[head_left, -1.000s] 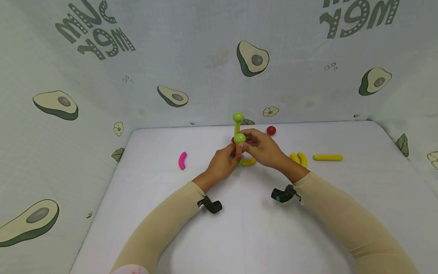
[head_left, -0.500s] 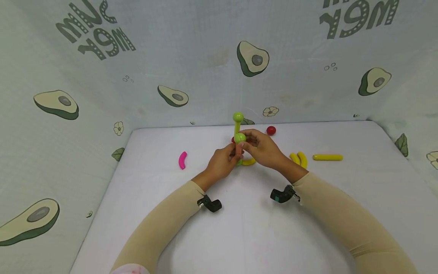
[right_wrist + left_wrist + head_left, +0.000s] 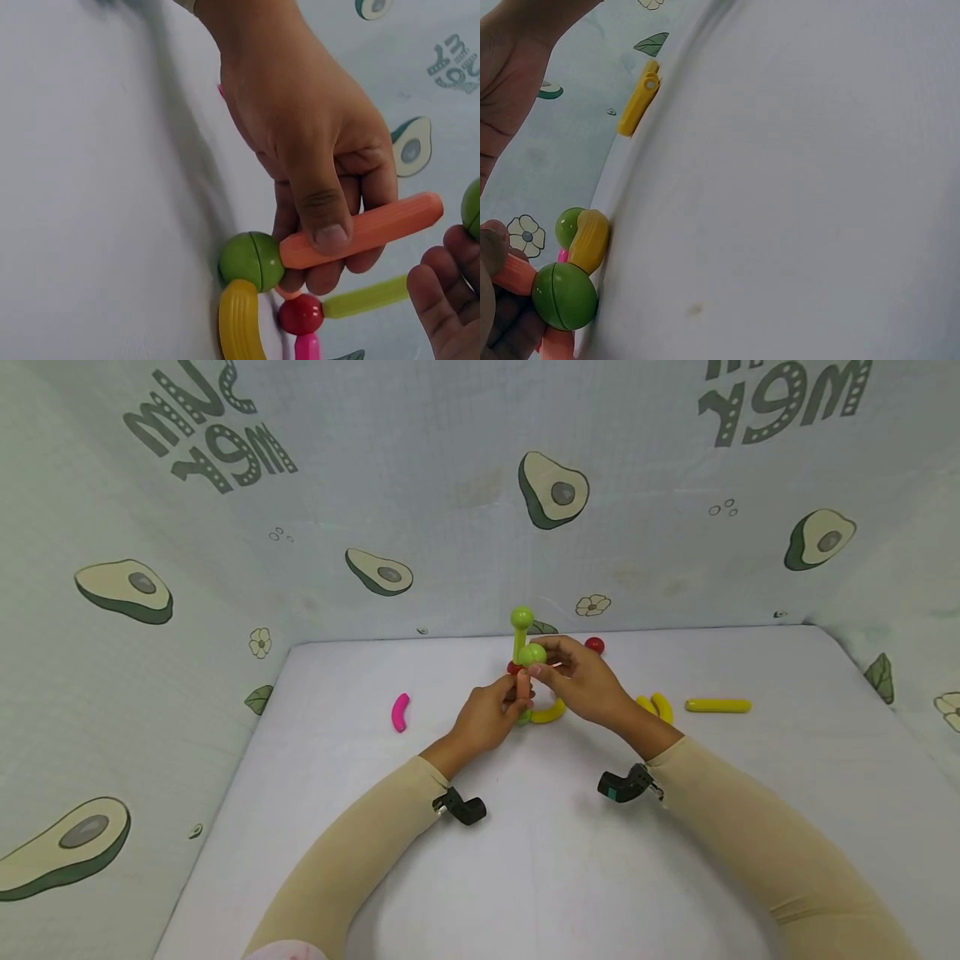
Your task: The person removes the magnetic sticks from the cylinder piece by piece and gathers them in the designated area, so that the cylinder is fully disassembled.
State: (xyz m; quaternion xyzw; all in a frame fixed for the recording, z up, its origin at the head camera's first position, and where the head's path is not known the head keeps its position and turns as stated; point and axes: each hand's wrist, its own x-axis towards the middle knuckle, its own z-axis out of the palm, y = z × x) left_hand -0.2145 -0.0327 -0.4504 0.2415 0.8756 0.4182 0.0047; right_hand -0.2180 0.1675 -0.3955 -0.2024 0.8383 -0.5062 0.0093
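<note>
table (image 3: 525, 885), white-topped, carries a frame of toy rods and balls at mid-width, toward the far side. left hand (image 3: 483, 718): grip closed, thumb and fingers pinching the orange rod (image 3: 379, 224), which stands roughly upright in the head view. lower end of that rod meets the base green ball (image 3: 252, 262); the yellow arc (image 3: 241, 322) curves away from the same ball. right hand (image 3: 585, 681): grip narrowed to the width of the held green ball (image 3: 533, 654), thumb and fingers about it. right wrist view shows a small gap between this ball and the rod's upper end. just behind stands the lime rod (image 3: 519, 643), topped by the far green ball (image 3: 522, 617); its foot is at the red connector ball (image 3: 302, 313), where a pink rod (image 3: 307, 347) also meets. separate items: at left, the curved pink piece (image 3: 401, 712); just beyond the right hand, the single red ball (image 3: 594, 646); at right, two curved yellow pieces (image 3: 663, 708), side by side, and the straight yellow rod (image 3: 717, 705), well apart from the frame.
</note>
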